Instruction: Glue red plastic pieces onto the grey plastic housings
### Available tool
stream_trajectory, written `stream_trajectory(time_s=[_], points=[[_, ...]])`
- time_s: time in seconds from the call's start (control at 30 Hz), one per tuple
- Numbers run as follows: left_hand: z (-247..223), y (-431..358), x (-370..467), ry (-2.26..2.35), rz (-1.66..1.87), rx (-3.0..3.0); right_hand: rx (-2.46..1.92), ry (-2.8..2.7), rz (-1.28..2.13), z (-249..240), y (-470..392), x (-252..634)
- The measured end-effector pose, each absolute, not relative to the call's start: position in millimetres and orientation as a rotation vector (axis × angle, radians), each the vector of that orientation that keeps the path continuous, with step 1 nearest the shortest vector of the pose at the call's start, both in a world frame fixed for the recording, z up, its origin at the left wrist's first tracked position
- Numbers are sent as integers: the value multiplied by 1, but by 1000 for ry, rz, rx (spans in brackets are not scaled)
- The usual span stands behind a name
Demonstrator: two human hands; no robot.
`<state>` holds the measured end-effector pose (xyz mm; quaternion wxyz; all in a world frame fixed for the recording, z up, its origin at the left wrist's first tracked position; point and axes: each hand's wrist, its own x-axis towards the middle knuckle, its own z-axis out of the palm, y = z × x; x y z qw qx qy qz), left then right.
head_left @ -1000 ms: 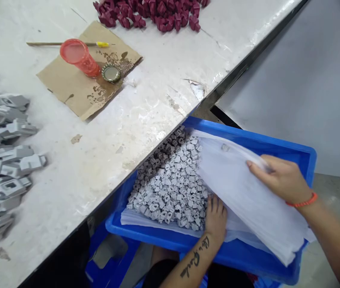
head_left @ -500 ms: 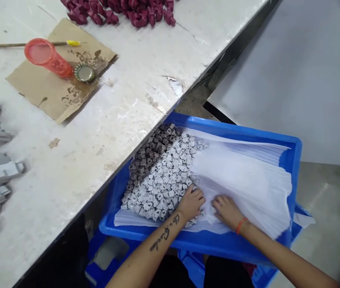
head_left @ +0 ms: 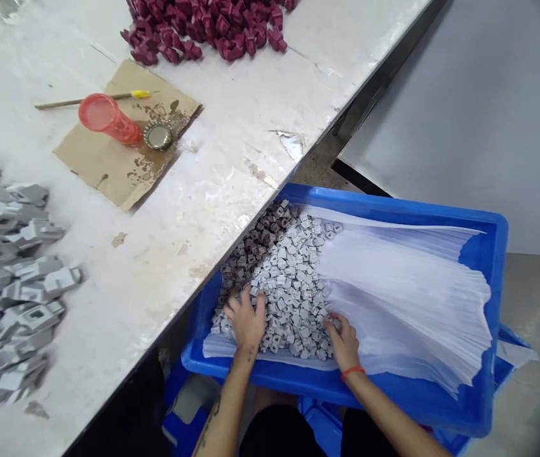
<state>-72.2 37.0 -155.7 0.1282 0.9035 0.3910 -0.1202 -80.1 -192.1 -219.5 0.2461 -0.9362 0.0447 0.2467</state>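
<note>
A heap of small light-grey moulded pieces (head_left: 293, 279) lies in the left half of a blue plastic tray (head_left: 496, 304), with its far left part in shadow. White paper sheets (head_left: 394, 266) line the tray and spread out to the right. My left hand (head_left: 247, 320) rests on the near left part of the heap, its fingers spread apart among the pieces. At the heap's right edge, my right hand (head_left: 345, 343) touches the pieces with bent, parted fingers. A red band is round that wrist.
The white table's edge (head_left: 232, 247) overhangs the tray's left side. On the table are larger grey parts (head_left: 13, 285), maroon pieces (head_left: 213, 25), and cardboard (head_left: 93, 155) with a red cup (head_left: 108, 119), a bottle cap (head_left: 157, 136) and a yellow-tipped brush (head_left: 89, 100).
My left hand has moved left across the heap and its fingers have spread. My right hand has shifted from the paper to the heap's right edge. The view has turned slightly left.
</note>
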Motion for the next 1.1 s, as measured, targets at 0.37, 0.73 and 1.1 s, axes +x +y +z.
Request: stream_trajectory(time_s=[0.37,0.73,1.1], points=[[-154,44,-83,983,-532,2490,-2481,473,579,-191,-128,-81],[-153,44,-74,1036,-574,2260,-2300,786,629,-188,-86,-67],[-156,53,-53,1130,-608,1818,-1897,1065,662,-184,-81,-63]])
